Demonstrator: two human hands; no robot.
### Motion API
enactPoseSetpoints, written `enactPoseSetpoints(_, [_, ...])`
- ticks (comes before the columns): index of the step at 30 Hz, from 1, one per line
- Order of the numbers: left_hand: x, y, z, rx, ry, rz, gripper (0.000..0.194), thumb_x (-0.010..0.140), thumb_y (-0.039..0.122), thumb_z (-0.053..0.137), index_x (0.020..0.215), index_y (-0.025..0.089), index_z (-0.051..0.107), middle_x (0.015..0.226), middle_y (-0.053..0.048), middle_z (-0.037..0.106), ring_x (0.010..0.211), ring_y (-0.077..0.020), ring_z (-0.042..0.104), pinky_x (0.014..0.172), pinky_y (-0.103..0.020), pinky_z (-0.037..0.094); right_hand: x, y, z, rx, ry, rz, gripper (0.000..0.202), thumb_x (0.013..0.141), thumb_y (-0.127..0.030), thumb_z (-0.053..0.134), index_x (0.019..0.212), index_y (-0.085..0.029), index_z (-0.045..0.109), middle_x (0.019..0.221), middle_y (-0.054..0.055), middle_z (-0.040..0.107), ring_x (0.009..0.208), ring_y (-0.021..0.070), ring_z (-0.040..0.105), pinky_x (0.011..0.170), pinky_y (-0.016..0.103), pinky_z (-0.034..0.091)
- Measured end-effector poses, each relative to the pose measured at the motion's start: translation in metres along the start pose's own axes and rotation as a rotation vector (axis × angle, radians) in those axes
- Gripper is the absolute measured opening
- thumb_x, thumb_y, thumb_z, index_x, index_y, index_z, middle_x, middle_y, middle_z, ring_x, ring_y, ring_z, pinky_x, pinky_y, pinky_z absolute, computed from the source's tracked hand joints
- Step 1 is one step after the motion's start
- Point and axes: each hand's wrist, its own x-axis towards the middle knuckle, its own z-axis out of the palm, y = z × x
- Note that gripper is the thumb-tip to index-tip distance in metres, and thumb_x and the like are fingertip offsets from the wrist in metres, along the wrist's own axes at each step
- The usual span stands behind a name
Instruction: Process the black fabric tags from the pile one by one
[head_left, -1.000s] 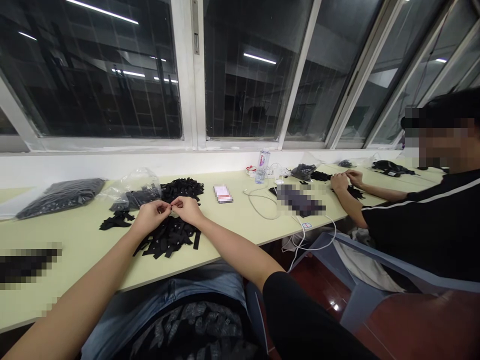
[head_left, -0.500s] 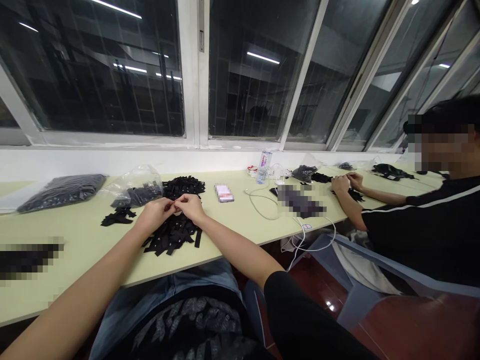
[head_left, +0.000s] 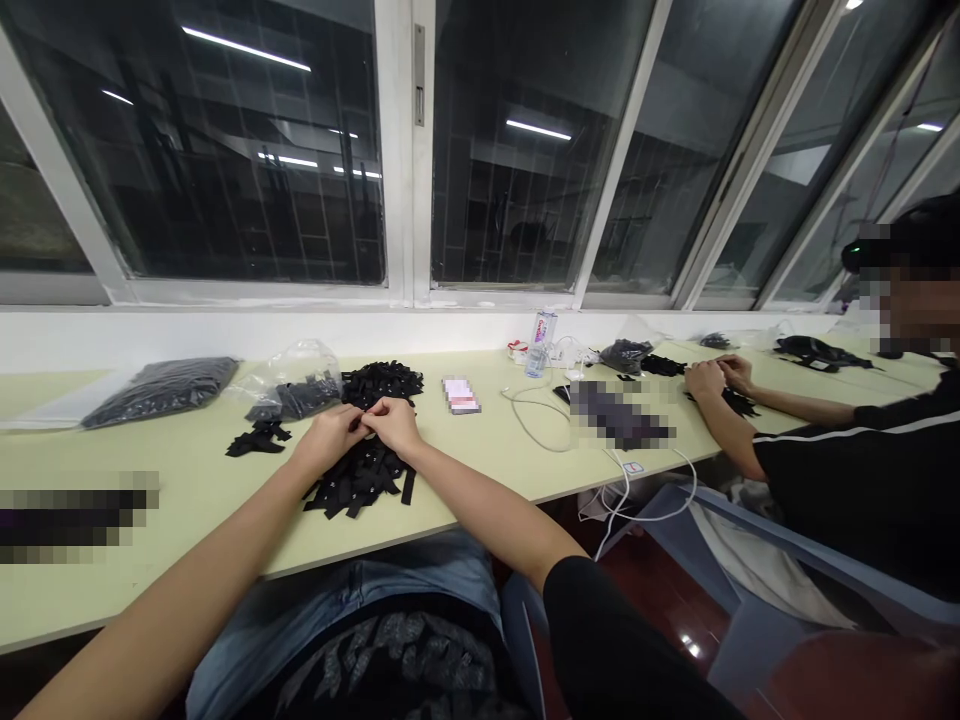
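Yellow table (head_left: 195, 475): bottle label (head_left: 543, 326) unreadable; left hand (head_left: 328, 440), right hand (head_left: 395, 426) pinched over black strips (head_left: 361, 484), hold unclear.

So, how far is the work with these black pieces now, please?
Done, perhaps: the small heap in front of the open clear bag, though I cannot confirm it. In hand: the left hand and right hand meet at the fingertips; any piece there is too small to make out. Left, probably: the large loose pile beneath them and the bagged pieces.
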Motion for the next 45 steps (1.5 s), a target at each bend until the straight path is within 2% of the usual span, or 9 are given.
enactPoseSetpoints(4, [0.0, -0.001, -0.001, -0.049, -0.021, -0.004, 0.024, 0.088, 0.04, 0.051, 0.079, 0.019, 0.061, 0.077, -0.005, 0.06, 0.07, -0.0181, 0.056, 0.067, -0.027, 0.039, -0.002, -0.003, 0.001, -0.023, 0.006, -0.008, 0.004, 0.064, -0.021, 0.069, 0.065, -0.019, 0.066, 0.064, -0.004, 0.067, 0.064, 0.0123, 0.062, 0.062, 0.02, 0.046])
enactPoseSetpoints(12, [-0.002, 0.0, -0.004, -0.106, -0.047, -0.047, 0.022, 0.085, 0.039, 0.052, 0.076, 0.02, 0.057, 0.075, -0.004, 0.058, 0.069, -0.018, 0.055, 0.064, -0.027, 0.038, -0.003, -0.005, 0.003, -0.05, -0.006, -0.028, 0.006, 0.064, -0.021, 0.068, 0.063, -0.019, 0.063, 0.064, -0.004, 0.066, 0.063, 0.012, 0.061, 0.059, 0.019, 0.044])
enactPoseSetpoints(22, [-0.001, -0.002, -0.001, -0.117, -0.023, -0.055, 0.021, 0.084, 0.037, 0.055, 0.082, 0.019, 0.065, 0.076, -0.004, 0.063, 0.069, -0.0183, 0.056, 0.066, -0.027, 0.04, -0.003, -0.008, 0.0, -0.08, -0.005, -0.033, 0.008, 0.064, -0.021, 0.069, 0.062, -0.019, 0.061, 0.063, -0.005, 0.065, 0.063, 0.0118, 0.06, 0.061, 0.02, 0.046])
enactPoseSetpoints(26, [-0.001, -0.001, -0.003, -0.136, -0.021, -0.081, 0.024, 0.086, 0.037, 0.054, 0.087, 0.019, 0.069, 0.081, -0.006, 0.067, 0.072, -0.019, 0.059, 0.066, -0.027, 0.042, -0.002, -0.006, 0.001, 0.016, 0.001, 0.015, 0.005, 0.065, -0.021, 0.067, 0.065, -0.019, 0.062, 0.065, -0.004, 0.067, 0.063, 0.0126, 0.065, 0.06, 0.02, 0.05])
enactPoseSetpoints(31, [0.001, -0.005, -0.003, -0.122, -0.034, -0.051, 0.028, 0.088, 0.036, 0.051, 0.094, 0.019, 0.072, 0.09, -0.008, 0.071, 0.079, -0.0213, 0.064, 0.073, -0.029, 0.045, 0.001, 0.0, 0.003, 0.173, -0.078, 0.064, 0.01, 0.063, -0.019, 0.069, 0.07, -0.019, 0.062, 0.066, -0.003, 0.067, 0.062, 0.0145, 0.069, 0.055, 0.02, 0.054])
enactPoseSetpoints(36, [0.001, -0.008, -0.002, -0.096, -0.062, -0.061, 0.031, 0.088, 0.038, 0.049, 0.09, 0.017, 0.072, 0.085, -0.008, 0.07, 0.073, -0.0202, 0.062, 0.069, -0.028, 0.044, 0.002, 0.004, 0.002, 0.241, -0.137, 0.075, 0.009, 0.065, -0.019, 0.067, 0.071, -0.018, 0.06, 0.065, -0.003, 0.066, 0.059, 0.0139, 0.069, 0.055, 0.02, 0.056])
enactPoseSetpoints(45, [0.001, -0.005, -0.007, -0.052, -0.078, -0.066, 0.026, 0.085, 0.039, 0.052, 0.08, 0.018, 0.067, 0.076, -0.004, 0.067, 0.067, -0.0172, 0.058, 0.064, -0.026, 0.039, 0.0, 0.003, 0.003, 0.246, -0.112, 0.094, 0.006, 0.067, -0.018, 0.067, 0.067, -0.017, 0.061, 0.062, -0.005, 0.063, 0.057, 0.0099, 0.064, 0.055, 0.018, 0.054])
